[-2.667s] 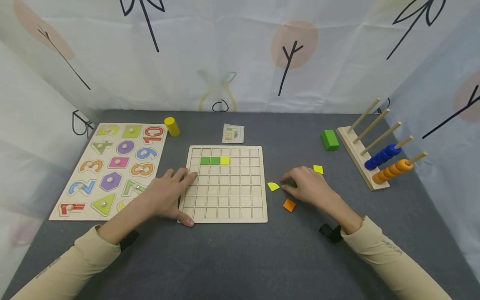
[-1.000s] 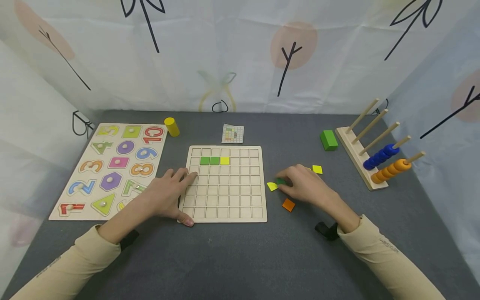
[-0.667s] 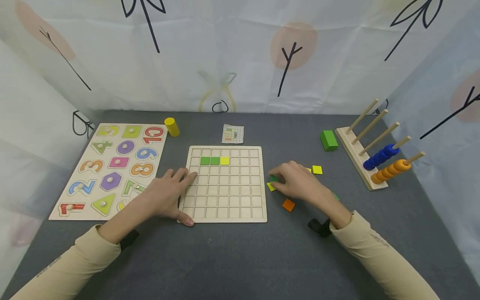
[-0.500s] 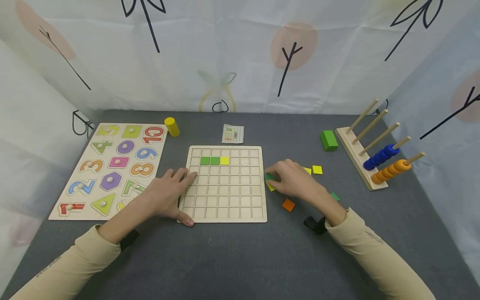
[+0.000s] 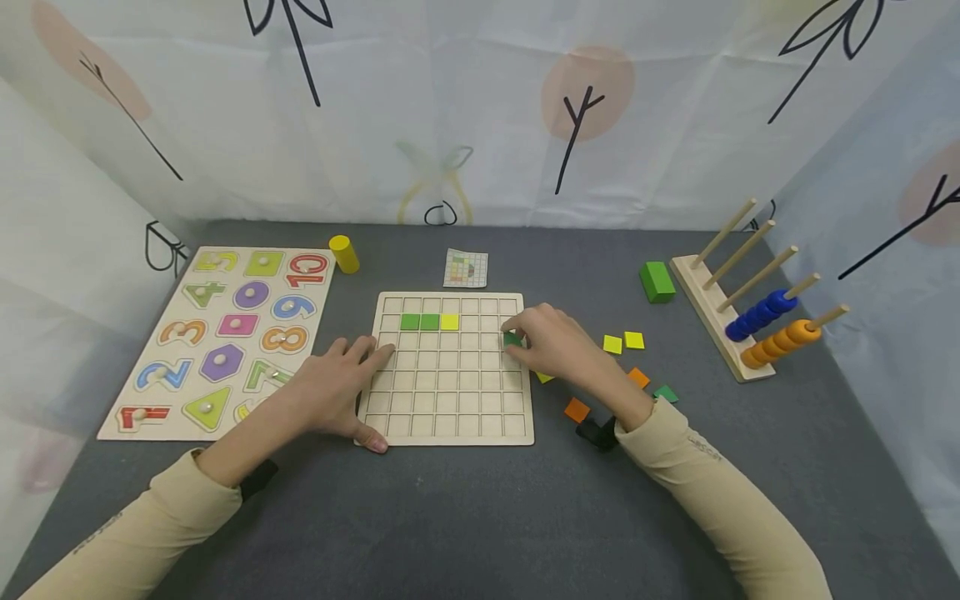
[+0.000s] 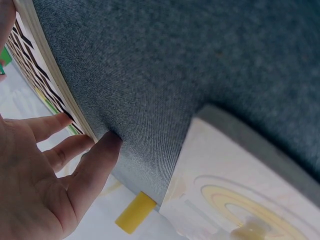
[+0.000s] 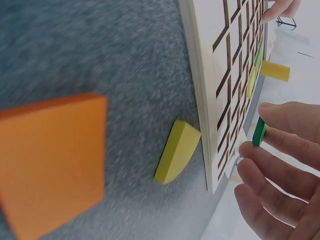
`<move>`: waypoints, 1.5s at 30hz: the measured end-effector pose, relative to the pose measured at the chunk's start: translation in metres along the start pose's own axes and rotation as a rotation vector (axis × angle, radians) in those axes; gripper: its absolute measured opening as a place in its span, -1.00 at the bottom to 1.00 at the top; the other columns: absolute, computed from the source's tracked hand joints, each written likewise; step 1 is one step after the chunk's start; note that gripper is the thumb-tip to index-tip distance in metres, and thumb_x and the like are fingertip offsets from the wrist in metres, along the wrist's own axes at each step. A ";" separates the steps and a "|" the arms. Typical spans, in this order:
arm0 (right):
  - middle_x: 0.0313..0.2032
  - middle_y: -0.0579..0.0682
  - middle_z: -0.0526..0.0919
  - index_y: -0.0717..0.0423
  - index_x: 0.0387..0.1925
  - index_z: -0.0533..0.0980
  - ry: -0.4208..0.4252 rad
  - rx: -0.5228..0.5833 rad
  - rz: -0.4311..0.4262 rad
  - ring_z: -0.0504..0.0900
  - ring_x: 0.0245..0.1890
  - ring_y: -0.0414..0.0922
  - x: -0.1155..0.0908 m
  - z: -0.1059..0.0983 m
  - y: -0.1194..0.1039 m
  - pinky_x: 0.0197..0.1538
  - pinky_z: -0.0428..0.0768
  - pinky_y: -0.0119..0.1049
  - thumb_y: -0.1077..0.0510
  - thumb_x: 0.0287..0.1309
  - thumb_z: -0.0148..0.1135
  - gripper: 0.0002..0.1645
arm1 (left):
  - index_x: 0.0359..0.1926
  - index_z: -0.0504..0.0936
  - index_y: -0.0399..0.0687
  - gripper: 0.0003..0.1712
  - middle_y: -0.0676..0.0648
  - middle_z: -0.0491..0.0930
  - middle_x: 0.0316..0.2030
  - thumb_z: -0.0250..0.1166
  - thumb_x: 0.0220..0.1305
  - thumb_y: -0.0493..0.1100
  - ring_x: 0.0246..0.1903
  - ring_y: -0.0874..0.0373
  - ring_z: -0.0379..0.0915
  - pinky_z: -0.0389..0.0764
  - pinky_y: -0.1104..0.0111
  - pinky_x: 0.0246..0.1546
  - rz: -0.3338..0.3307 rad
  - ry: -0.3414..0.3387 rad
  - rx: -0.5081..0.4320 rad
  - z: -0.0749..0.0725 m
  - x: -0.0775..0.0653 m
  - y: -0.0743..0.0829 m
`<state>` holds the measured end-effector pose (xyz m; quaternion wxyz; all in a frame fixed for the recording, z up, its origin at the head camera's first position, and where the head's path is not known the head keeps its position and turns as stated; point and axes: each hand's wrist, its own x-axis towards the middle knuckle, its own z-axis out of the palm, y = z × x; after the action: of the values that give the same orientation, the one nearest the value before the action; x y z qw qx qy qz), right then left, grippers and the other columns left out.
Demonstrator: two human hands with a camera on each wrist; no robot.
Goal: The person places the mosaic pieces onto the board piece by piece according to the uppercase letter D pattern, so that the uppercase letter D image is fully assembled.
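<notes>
A wooden grid board [image 5: 450, 392] lies mid-table, with two green square tiles [image 5: 429, 322] and a yellow square tile [image 5: 450, 322] side by side in an upper row. My left hand [image 5: 341, 387] rests along its left edge, fingers extended and touching the side. Over the board's right edge, my right hand [image 5: 555, 342] pinches a green tile [image 7: 259, 132] between thumb and fingers, held above the surface. Just beneath that hand lies a yellow quarter-circle tile [image 7: 177, 152]. Right of the board are orange tiles [image 5: 577, 410], a green tile [image 5: 665, 393] and yellow tiles [image 5: 612, 344].
A number-and-shape peg puzzle [image 5: 217, 342] lies left, partly under my left forearm. Behind the board are a yellow cylinder [image 5: 344, 253] and a small printed grid card [image 5: 466, 268]. A green block [image 5: 657, 282] and a wooden bead rack [image 5: 723, 317] stand at right.
My right hand has picked up the green tile and carried it leftward from the loose pieces to over the board's right edge. More loose tiles are uncovered. The left hand stays put.
</notes>
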<state>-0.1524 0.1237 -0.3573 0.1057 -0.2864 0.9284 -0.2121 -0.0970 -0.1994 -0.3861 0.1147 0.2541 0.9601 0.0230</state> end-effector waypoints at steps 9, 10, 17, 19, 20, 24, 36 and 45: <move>-0.13 0.15 0.80 0.18 0.07 0.70 -0.012 -0.029 0.019 0.52 -0.52 -0.19 0.017 0.007 -0.009 -0.52 0.24 -0.44 0.21 0.27 0.35 -0.65 | 0.51 0.27 -0.15 0.58 -0.30 0.37 0.36 0.48 -0.45 0.69 0.19 -0.30 0.42 0.64 -0.10 -0.21 -0.004 -0.012 -0.006 -0.001 0.000 0.000; -0.13 0.14 0.80 0.17 0.07 0.70 -0.013 -0.032 0.017 0.51 -0.52 -0.19 0.019 0.008 -0.010 -0.52 0.24 -0.44 0.21 0.27 0.35 -0.65 | 0.51 0.27 -0.15 0.58 -0.30 0.37 0.36 0.48 -0.45 0.69 0.19 -0.30 0.42 0.64 -0.10 -0.20 -0.004 -0.012 -0.006 -0.001 0.000 0.001; -0.42 0.00 0.70 0.14 0.04 0.71 -0.014 -0.018 0.013 0.26 -0.57 -0.24 0.031 0.018 -0.016 -0.54 0.08 -0.42 0.23 0.26 0.31 -0.68 | 0.52 0.26 -0.14 0.58 -0.29 0.37 0.36 0.48 -0.44 0.69 0.19 -0.28 0.42 0.63 -0.08 -0.22 -0.005 -0.013 -0.010 -0.001 0.001 0.001; -0.57 -0.07 0.51 0.13 0.03 0.72 -0.020 -0.021 0.000 0.14 -0.58 -0.25 0.034 0.021 -0.017 -0.53 0.02 -0.40 0.25 0.26 0.28 -0.68 | 0.52 0.26 -0.14 0.58 -0.29 0.37 0.36 0.47 -0.44 0.70 0.18 -0.28 0.41 0.63 -0.07 -0.22 -0.003 -0.015 -0.012 -0.001 0.001 0.002; -0.61 -0.11 0.41 0.13 0.03 0.72 -0.022 -0.019 -0.005 0.09 -0.58 -0.25 0.035 0.022 -0.018 -0.52 0.00 -0.39 0.27 0.26 0.26 -0.67 | 0.52 0.26 -0.14 0.58 -0.28 0.37 0.36 0.47 -0.44 0.70 0.18 -0.28 0.41 0.63 -0.07 -0.22 -0.002 -0.016 -0.013 -0.001 0.001 0.002; -0.60 -0.14 0.20 0.12 0.00 0.74 -0.030 -0.016 -0.020 0.01 -0.56 -0.23 0.039 0.026 -0.021 -0.50 -0.01 -0.39 0.31 0.26 0.22 -0.67 | 0.52 0.26 -0.13 0.59 -0.28 0.37 0.36 0.46 -0.45 0.71 0.18 -0.27 0.41 0.63 -0.07 -0.23 -0.002 -0.014 -0.010 0.000 0.001 0.001; -0.44 -0.02 0.56 0.13 -0.07 0.75 -0.037 0.003 -0.003 0.13 -0.58 -0.24 0.045 0.031 -0.025 -0.52 0.08 -0.42 0.30 0.26 0.27 -0.74 | 0.51 0.27 -0.14 0.59 -0.30 0.37 0.37 0.44 -0.44 0.73 0.19 -0.29 0.42 0.64 -0.09 -0.19 -0.002 -0.012 0.004 0.001 0.001 0.000; -0.39 0.01 0.64 0.15 -0.13 0.76 -0.028 -0.007 -0.024 0.21 -0.55 -0.24 0.047 0.030 -0.026 -0.48 0.15 -0.42 0.29 0.26 0.31 -0.80 | 0.51 0.27 -0.14 0.58 -0.31 0.37 0.37 0.45 -0.44 0.72 0.18 -0.30 0.42 0.64 -0.09 -0.21 0.001 -0.008 0.002 0.001 0.001 0.000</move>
<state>-0.1678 0.0671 -0.3758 0.1150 -0.3008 0.9240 -0.2061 -0.0972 -0.1989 -0.3867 0.1184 0.2547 0.9595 0.0212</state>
